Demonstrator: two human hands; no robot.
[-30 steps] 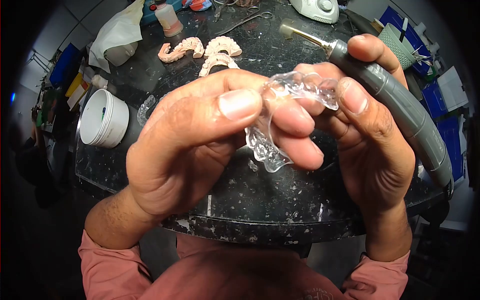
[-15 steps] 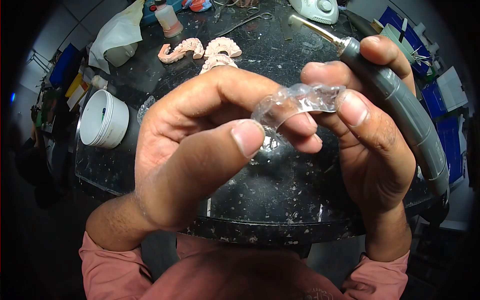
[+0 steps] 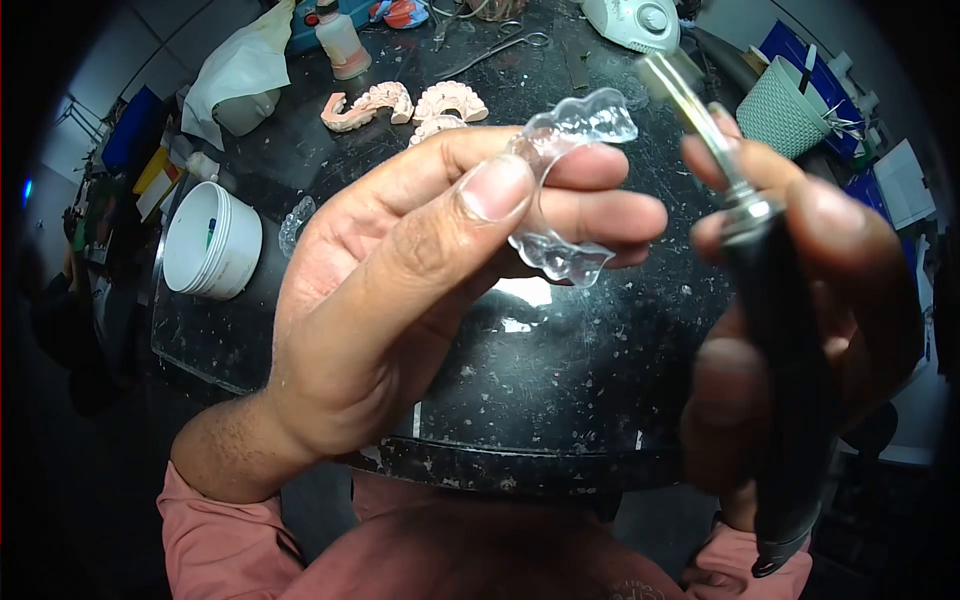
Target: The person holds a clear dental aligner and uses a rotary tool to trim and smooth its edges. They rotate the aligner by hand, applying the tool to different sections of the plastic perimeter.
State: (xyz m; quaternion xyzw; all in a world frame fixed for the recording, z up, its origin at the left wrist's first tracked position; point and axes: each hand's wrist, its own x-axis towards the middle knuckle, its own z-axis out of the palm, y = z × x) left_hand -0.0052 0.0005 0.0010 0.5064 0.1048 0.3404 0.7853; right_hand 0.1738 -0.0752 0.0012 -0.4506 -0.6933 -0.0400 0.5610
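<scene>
Between the thumb and fingers of my left hand (image 3: 400,270) is a clear, horseshoe-shaped dental aligner (image 3: 580,125), its open side facing right. My right hand (image 3: 810,250), partly blurred and in shadow, is closed around a dark rotary handpiece (image 3: 775,330). The handpiece's metal shank and tip (image 3: 695,105) point up and left, to the right of the aligner and apart from it. Another clear aligner (image 3: 292,225) lies on the black table, partly hidden behind my left hand.
On the black table (image 3: 540,400) are plaster dental models (image 3: 450,100), a white tub (image 3: 215,245) at left, a bottle (image 3: 342,45), scissors-like forceps (image 3: 500,48), and a white control unit (image 3: 635,22). A pale green basket (image 3: 785,108) stands at right.
My right hand has let go of the aligner and moved right and down, swinging the handpiece more upright. My left hand has turned the aligner so its full arch shows.
</scene>
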